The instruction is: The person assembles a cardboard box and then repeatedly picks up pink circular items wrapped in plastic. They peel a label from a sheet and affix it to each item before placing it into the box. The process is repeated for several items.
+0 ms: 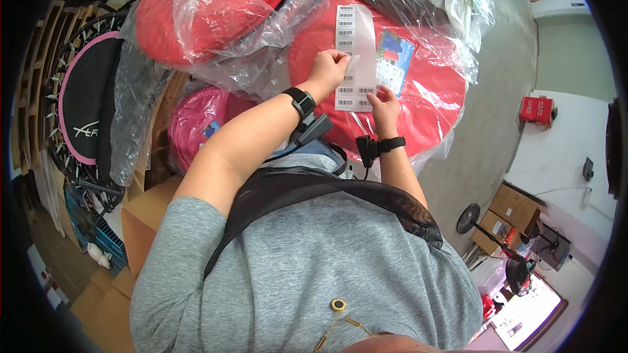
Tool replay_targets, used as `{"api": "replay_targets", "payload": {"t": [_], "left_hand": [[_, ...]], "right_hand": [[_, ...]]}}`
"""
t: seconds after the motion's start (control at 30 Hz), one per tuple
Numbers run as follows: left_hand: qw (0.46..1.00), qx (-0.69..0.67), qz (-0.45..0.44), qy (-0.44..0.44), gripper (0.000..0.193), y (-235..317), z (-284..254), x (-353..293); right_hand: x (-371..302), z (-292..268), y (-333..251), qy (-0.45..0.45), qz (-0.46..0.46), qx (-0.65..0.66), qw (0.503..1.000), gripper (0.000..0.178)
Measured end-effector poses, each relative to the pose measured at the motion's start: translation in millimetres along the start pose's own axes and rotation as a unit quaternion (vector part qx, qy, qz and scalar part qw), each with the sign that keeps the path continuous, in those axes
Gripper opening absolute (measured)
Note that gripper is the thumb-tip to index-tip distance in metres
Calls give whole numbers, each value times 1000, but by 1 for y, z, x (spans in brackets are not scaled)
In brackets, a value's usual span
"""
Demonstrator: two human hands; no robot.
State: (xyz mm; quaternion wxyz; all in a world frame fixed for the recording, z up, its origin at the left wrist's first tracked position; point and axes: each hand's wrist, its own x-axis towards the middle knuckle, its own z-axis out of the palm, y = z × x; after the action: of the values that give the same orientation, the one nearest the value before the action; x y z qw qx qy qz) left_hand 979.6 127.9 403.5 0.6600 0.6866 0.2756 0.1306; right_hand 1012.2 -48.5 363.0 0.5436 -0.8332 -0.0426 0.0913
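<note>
A long sheet of barcode labels (345,98) lies over a round, flat red package (425,108) in see-through plastic. My left hand (329,70) is closed in a pinch over the middle of the sheet. A small pale label (354,63) shows at its fingertips, partly lifted from the backing. My right hand (384,110) grips the sheet's lower right edge between thumb and fingers. Beside the sheet, a printed card (393,62) with a blue picture shows on the red package.
Another plastic-wrapped red package (216,16) lies at the upper left, with a pink round bag (196,121) below it. A small trampoline (91,95) leans at the far left. Cardboard boxes (154,212) stand by my left side. At the right are a fan (520,274) and stacked boxes (513,206).
</note>
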Motion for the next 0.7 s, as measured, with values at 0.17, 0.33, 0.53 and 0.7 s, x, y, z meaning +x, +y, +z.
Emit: {"api": "replay_targets", "payload": {"t": [0.17,0.33,0.53,0.7], "left_hand": [[924,240,292,53,7,17,-35,-16],[839,367,402,21,7,15,-82,-45],[812,470,338,72,11,-27,-169,-104],[832,489,200,168,14,-84,-247,-183]], "right_hand": [[-14,3,-65,-56,-56,-34,996,30],[-31,50,-101,-268,270,331,864,22],[-80,138,-98,-376,311,302,819,17],[-142,225,-89,-484,343,148,792,11]]}}
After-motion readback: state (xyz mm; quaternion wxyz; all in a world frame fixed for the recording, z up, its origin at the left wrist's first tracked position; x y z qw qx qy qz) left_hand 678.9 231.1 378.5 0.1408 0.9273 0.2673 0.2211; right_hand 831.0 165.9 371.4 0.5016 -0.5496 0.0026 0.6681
